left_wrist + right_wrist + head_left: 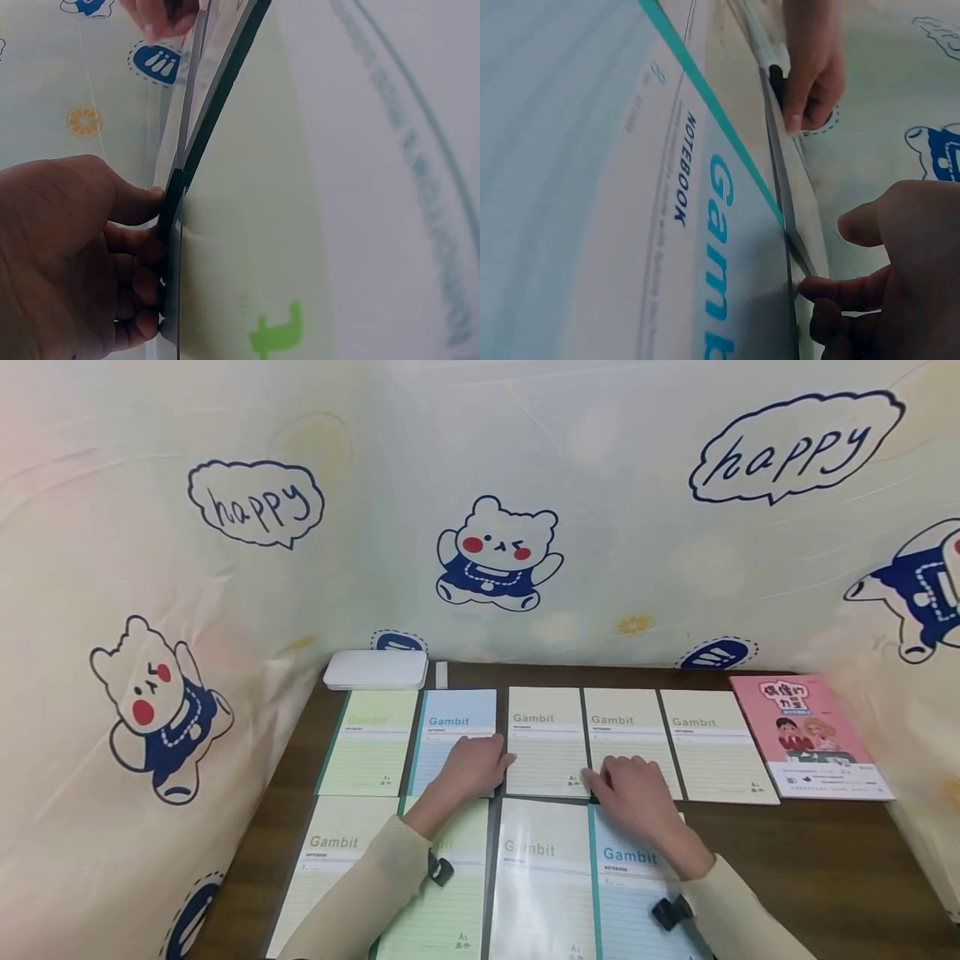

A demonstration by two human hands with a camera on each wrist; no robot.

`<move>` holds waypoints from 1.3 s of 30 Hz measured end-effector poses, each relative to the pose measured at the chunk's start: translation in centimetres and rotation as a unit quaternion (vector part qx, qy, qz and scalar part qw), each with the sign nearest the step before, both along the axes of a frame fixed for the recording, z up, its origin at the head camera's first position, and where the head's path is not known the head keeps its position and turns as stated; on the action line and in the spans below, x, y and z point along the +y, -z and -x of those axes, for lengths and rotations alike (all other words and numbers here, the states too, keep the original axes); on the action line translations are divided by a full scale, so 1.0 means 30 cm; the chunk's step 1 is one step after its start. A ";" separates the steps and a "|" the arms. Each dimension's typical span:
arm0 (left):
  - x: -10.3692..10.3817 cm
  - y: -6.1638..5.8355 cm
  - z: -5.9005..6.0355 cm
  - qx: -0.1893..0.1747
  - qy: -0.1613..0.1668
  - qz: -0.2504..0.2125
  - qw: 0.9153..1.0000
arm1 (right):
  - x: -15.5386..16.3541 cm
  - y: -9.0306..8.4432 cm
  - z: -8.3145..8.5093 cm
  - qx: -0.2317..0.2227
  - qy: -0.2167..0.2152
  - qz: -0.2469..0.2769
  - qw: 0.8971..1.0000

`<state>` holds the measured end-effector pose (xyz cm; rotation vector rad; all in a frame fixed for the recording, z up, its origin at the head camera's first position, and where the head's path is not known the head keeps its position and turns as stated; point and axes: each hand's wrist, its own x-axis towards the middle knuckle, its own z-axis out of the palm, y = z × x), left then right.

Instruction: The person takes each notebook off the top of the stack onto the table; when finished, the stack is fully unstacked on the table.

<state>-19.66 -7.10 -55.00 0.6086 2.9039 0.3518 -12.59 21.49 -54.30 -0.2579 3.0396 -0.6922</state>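
Note:
My left hand (472, 766) rests over the right part of a blue notebook (444, 727) in the back row, its thumb at the left edge of a white notebook (546, 739). In the left wrist view its bent fingers and thumb lie along a dark notebook edge (172, 217). My right hand (633, 789) is over the lower part of the second white notebook (626, 727), thumb toward the first one's right corner. In the right wrist view its index fingertip (810, 289) meets a notebook edge, with the other fingers bent. Neither hand grips a notebook.
In front lie a white (337, 835), a green (450, 885), another white (543, 893) and a blue notebook (637, 902). At back stand a green (371, 743), a third white notebook (716, 743) and a pink book (810, 735). A white case (377, 669) lies behind. Printed cloth (360, 568) borders the table.

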 end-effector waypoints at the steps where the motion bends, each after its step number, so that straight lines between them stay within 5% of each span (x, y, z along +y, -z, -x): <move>1: -0.001 -0.002 0.000 0.005 0.005 0.003 1.000 | -0.012 0.003 0.013 0.001 -0.006 -0.011 1.000; 7: -0.006 -0.005 0.005 0.028 0.044 0.031 0.998 | -0.061 0.022 0.067 -0.013 -0.019 -0.028 0.999; 13: -0.012 -0.007 0.007 0.019 0.047 0.045 0.998 | -0.075 0.032 0.073 -0.062 0.033 0.067 0.995; 19: -0.011 -0.008 0.009 0.007 0.039 0.046 0.998 | -0.089 0.019 0.083 -0.095 0.065 0.174 0.978; 26: -0.007 0.002 0.012 -0.004 0.038 0.031 0.999 | -0.105 0.025 0.079 -0.095 0.103 0.236 0.962; 31: -0.002 -0.003 0.006 -0.014 0.024 0.024 0.999 | -0.092 0.032 0.065 -0.077 0.118 0.252 0.957; 39: 0.002 -0.001 -0.001 -0.018 0.004 0.006 1.000 | -0.042 0.006 0.031 -0.050 0.124 0.225 0.965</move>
